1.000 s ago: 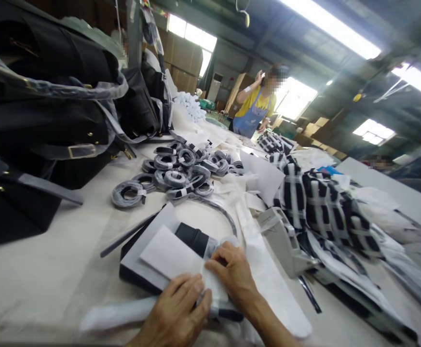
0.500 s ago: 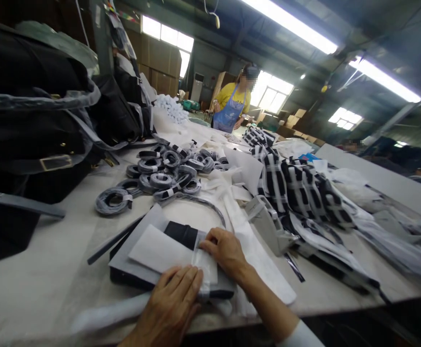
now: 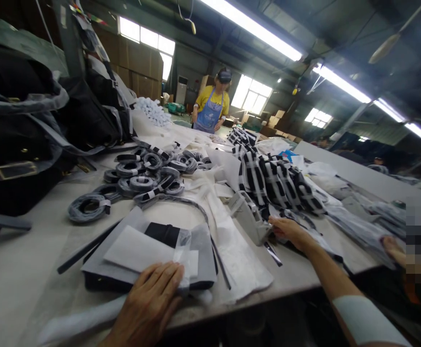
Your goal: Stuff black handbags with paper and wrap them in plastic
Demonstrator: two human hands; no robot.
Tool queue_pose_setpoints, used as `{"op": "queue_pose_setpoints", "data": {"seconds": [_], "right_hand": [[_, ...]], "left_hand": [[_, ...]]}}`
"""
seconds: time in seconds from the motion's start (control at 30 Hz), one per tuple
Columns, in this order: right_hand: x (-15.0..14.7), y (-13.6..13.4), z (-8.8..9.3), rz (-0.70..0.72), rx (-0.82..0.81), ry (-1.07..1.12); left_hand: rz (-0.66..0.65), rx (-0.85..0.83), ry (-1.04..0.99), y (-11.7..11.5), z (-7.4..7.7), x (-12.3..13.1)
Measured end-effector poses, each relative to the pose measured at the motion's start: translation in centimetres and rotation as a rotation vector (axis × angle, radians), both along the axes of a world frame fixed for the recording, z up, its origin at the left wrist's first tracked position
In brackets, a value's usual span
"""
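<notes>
My left hand [image 3: 148, 301] lies flat with fingers spread on a white paper sheet [image 3: 138, 250]. The sheet covers a black bag wrapped in grey film [image 3: 199, 255] at the table's near edge. My right hand [image 3: 288, 230] reaches out to the right, fingers stretched, its tips at the base of a grey tape dispenser [image 3: 248, 217]. It holds nothing that I can see. A long white paper strip [image 3: 232, 246] runs between the two hands.
Coiled grey straps [image 3: 141, 176] lie mid-table. Black bags [image 3: 22, 125] are stacked at the left. Black-and-white striped packed pieces [image 3: 275, 180] pile up on the right. A person in a yellow shirt and blue apron [image 3: 210, 108] stands at the far end. Another person's hand [image 3: 393, 248] shows at the right.
My right hand left the wrapped bag and moved right to the tape dispenser. My left hand stayed pressed on the paper. The view swung to the right.
</notes>
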State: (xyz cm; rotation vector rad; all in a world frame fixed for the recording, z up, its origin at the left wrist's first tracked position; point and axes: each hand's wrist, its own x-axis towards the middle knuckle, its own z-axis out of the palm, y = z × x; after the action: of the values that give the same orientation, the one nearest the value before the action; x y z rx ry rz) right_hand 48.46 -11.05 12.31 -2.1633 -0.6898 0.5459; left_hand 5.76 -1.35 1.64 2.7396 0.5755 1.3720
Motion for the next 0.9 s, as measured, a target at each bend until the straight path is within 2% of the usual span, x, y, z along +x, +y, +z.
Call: {"op": "queue_pose_setpoints", "data": {"seconds": [0.1,0.23,0.43,0.57,0.67,0.8,0.9], "right_hand": [[0.4,1.2,-1.1,0.039,-0.015,0.119],[1.0,2.0,-1.6,0.041,0.012,0.167],[1.5,2.1,-1.8,-0.021,0.176,0.184],[1.6,0.7,-1.3,-0.098,0.298,0.179],[1.0,-1.4,-1.6,-0.117,0.304,0.194],[-0.2,-3.3,-3.7,-0.132,0.227,0.212],[-0.7,-3.9,-5.7,-0.086,0.18,0.194]], "left_hand": [[0.013,-0.019,-0.008,-0.1,-0.7,0.1],[0.031,-0.023,0.006,-0.2,-1.1,0.1],[0.019,0.123,0.134,0.5,0.1,-0.5],[0.027,0.139,0.145,0.6,0.7,-0.6],[0.025,0.124,0.123,0.4,0.8,-0.4],[0.026,0.067,0.122,0.2,0.6,-0.2],[0.03,-0.015,0.126,-0.2,0.7,-0.3]]}}
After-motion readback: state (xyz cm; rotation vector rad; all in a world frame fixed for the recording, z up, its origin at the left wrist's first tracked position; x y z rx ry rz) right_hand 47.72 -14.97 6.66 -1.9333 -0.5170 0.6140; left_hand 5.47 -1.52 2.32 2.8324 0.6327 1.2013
